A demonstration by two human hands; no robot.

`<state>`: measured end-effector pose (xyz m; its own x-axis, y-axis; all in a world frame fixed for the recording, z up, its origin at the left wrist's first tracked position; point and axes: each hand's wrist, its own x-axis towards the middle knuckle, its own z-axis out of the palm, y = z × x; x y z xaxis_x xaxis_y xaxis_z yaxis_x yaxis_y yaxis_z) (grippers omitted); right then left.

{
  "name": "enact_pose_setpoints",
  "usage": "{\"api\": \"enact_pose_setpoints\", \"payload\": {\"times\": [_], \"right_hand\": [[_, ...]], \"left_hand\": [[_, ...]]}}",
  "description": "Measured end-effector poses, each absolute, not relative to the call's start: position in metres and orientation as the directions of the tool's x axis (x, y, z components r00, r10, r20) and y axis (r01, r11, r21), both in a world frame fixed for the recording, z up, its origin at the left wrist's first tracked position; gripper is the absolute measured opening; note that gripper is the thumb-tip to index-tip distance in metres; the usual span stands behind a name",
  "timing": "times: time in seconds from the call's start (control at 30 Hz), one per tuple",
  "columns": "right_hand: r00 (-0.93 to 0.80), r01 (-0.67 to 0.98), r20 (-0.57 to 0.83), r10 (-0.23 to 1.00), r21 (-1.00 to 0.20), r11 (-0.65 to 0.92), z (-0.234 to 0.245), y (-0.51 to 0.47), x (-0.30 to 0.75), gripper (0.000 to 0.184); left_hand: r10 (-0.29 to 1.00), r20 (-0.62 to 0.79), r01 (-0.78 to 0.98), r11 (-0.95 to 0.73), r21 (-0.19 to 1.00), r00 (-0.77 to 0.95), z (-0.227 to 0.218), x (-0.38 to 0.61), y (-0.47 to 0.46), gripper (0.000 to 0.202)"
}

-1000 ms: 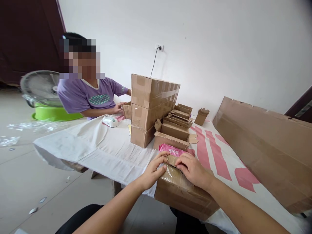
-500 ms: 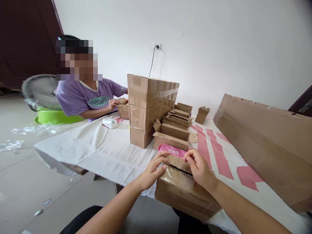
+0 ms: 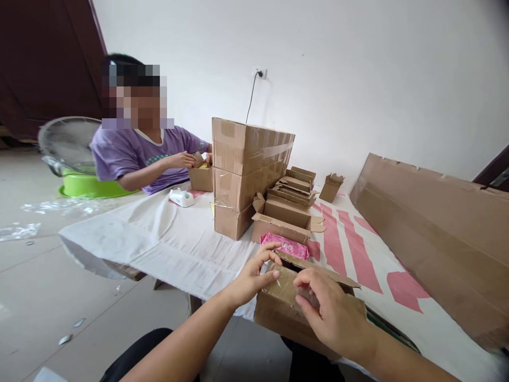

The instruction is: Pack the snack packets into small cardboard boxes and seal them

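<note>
A brown taped carton (image 3: 284, 318) lies at the table edge in front of me, with a flap (image 3: 332, 273) lifted along its far side and a dark gap beneath. My left hand (image 3: 258, 273) is at the carton's left top edge, its thumb and fingers apart. My right hand (image 3: 334, 307) hovers over the carton's top with fingers curved and thumb apart from the index finger. A shiny clear patch shows between them; whether it is loose tape I cannot tell. A pink packet (image 3: 284, 245) lies just beyond the carton.
Three long taped cartons (image 3: 260, 164) stand stacked behind, beside several open boxes (image 3: 282, 217). A co-worker in a purple shirt (image 3: 127, 156) handles a small box (image 3: 201, 178) at the left. A white device (image 3: 182, 197) rests on the cloth. A large cardboard sheet (image 3: 429, 228) leans at the right.
My right hand has moved from the far flap edge towards me, and its pinch has opened. The flap now stands higher. The co-worker's small box has turned upright.
</note>
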<state>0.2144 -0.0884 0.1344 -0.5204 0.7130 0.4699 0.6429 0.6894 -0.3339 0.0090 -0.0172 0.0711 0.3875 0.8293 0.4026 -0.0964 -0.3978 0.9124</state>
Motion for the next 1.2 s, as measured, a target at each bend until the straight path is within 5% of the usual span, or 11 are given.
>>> {"api": "enact_pose_setpoints", "payload": {"times": [0.37, 0.6, 0.83, 0.93, 1.03, 1.1, 1.2], "right_hand": [[-0.346, 0.706, 0.684, 0.642, -0.261, 0.659, 0.124, -0.095, 0.215, 0.026], [-0.438, 0.555, 0.758, 0.483, -0.195, 0.809, 0.123, -0.129, 0.222, 0.026], [-0.011, 0.619, 0.802, 0.597, -0.463, 0.634, 0.133, -0.144, 0.292, 0.01], [0.135, 0.688, 0.723, 0.678, -0.561, 0.461, 0.109, -0.157, 0.329, 0.013], [0.212, 0.769, 0.471, 0.856, -0.621, 0.152, 0.061, -0.17, 0.362, 0.024], [0.19, 0.821, 0.323, 0.927, -0.57, 0.031, 0.027, -0.176, 0.378, 0.03], [0.166, 0.904, 0.277, 0.946, -0.427, -0.034, -0.012, -0.178, 0.39, 0.03]], "left_hand": [[0.753, 0.566, 0.037, -0.611, 0.791, 0.336, 0.081, 0.006, -0.027, 0.036], [0.679, 0.637, 0.015, -0.689, 0.725, 0.365, 0.087, 0.001, -0.035, 0.033], [0.509, 0.606, -0.153, -0.675, 0.721, 0.611, 0.1, -0.002, -0.048, 0.044], [0.5, 0.556, -0.098, -0.679, 0.727, 0.664, 0.101, -0.001, -0.05, 0.043], [0.49, 0.539, -0.078, -0.686, 0.724, 0.685, 0.101, 0.0, -0.05, 0.045], [0.494, 0.538, -0.068, -0.69, 0.721, 0.683, 0.101, 0.001, -0.05, 0.047], [0.494, 0.54, -0.054, -0.702, 0.71, 0.682, 0.101, 0.003, -0.05, 0.047]]}}
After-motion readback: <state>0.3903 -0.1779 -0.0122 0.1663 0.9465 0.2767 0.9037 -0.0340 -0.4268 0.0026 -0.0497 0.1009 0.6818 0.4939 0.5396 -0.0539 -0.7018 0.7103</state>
